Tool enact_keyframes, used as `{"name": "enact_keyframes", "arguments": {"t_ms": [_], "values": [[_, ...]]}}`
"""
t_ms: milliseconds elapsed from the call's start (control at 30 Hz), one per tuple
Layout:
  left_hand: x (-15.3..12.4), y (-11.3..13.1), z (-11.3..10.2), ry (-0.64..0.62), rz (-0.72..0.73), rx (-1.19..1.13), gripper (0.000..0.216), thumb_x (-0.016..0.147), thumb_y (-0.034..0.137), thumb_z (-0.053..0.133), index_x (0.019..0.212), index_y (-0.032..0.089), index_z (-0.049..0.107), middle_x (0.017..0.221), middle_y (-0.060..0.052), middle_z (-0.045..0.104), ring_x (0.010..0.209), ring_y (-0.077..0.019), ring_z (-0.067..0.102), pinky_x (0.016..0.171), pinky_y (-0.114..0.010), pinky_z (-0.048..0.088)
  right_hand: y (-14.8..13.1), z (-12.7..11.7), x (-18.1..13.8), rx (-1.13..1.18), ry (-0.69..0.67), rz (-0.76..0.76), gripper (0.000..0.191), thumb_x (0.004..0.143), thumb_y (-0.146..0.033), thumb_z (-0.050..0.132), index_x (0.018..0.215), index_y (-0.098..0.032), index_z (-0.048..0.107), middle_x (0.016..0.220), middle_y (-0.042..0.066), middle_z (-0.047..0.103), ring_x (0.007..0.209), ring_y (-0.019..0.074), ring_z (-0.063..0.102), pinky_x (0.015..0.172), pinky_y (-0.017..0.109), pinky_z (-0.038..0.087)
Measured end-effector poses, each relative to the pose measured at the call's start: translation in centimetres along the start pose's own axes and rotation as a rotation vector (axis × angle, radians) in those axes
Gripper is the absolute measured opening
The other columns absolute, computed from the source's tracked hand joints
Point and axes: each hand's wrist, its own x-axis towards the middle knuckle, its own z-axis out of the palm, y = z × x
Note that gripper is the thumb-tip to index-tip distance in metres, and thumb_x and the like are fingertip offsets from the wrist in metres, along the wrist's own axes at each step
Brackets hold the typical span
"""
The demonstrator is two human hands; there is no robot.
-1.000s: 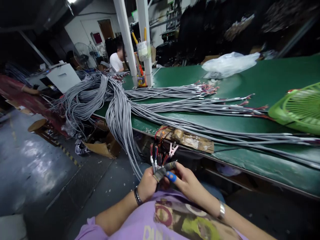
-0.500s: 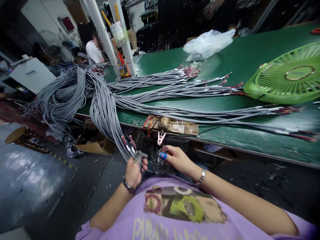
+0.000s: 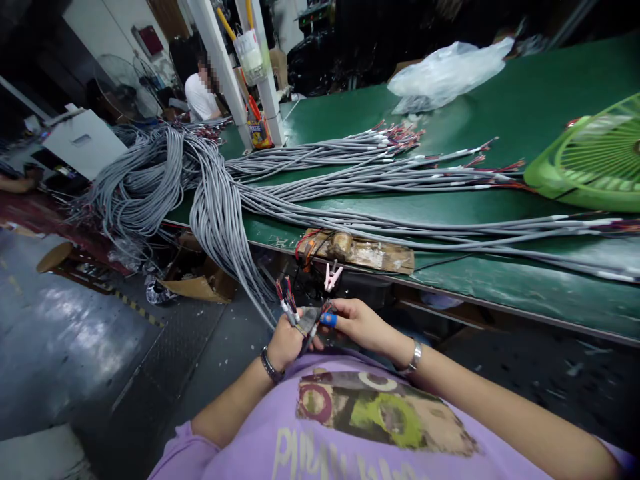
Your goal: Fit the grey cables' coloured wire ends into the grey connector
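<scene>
My left hand (image 3: 286,341) is closed around the stripped ends of several grey cables (image 3: 286,303), whose red and dark wire tips stick up above the fist. My right hand (image 3: 356,323), with a blue cot on one fingertip, pinches one wire end (image 3: 326,309) right beside the left hand. Both hands are low, in front of my lap, below the green table's front edge (image 3: 450,293). A thick bundle of grey cables (image 3: 220,213) hangs from the table down to my left hand.
More grey cables (image 3: 380,177) lie across the table. A worn wooden block with a pink clip (image 3: 332,275) sits at the edge. A green fan guard (image 3: 593,160) lies right, a plastic bag (image 3: 445,67) behind. Another person (image 3: 200,90) sits far left by white posts.
My hands had drawn apart, the left pulling the cable ends leftward; now they are close together again, the right fingers on a wire end. The view shifted slightly.
</scene>
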Motion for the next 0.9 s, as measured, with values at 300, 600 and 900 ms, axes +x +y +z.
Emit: {"name": "enact_keyframes", "arguments": {"t_ms": [300,600,900], "values": [[-0.3,-0.2,0.4,-0.053,-0.150,-0.035,0.043,0.070,0.054,0.063,0.056,0.015,0.055,0.047,-0.002,0.059,0.036,-0.0098,0.052,0.037,-0.019,0.037,0.6,-0.1,0.8,0.160,0.127,0.106,0.040,0.061,-0.052,0.069,0.065,-0.016,0.051,0.051,-0.006,0.044,0.044,0.0056,0.031,0.043,0.021,0.023],[0.2,0.2,0.9,0.116,-0.180,-0.282,0.030,0.061,0.039,0.072,0.065,0.013,0.057,0.050,-0.003,0.062,0.039,-0.0119,0.055,0.039,-0.021,0.040,0.6,0.2,0.6,0.152,0.119,0.017,0.039,0.067,-0.054,0.065,0.068,-0.017,0.054,0.054,-0.003,0.052,0.048,0.0095,0.043,0.048,0.024,0.034],[0.6,0.2,1.3,0.353,-0.110,-0.407,0.027,0.059,0.037,0.071,0.062,0.014,0.056,0.045,-0.001,0.059,0.041,-0.0130,0.057,0.041,-0.021,0.039,0.8,0.6,-0.5,0.000,0.135,-0.099,0.034,0.072,-0.051,0.061,0.072,-0.018,0.058,0.071,0.002,0.062,0.068,0.0160,0.054,0.062,0.027,0.043]]}}
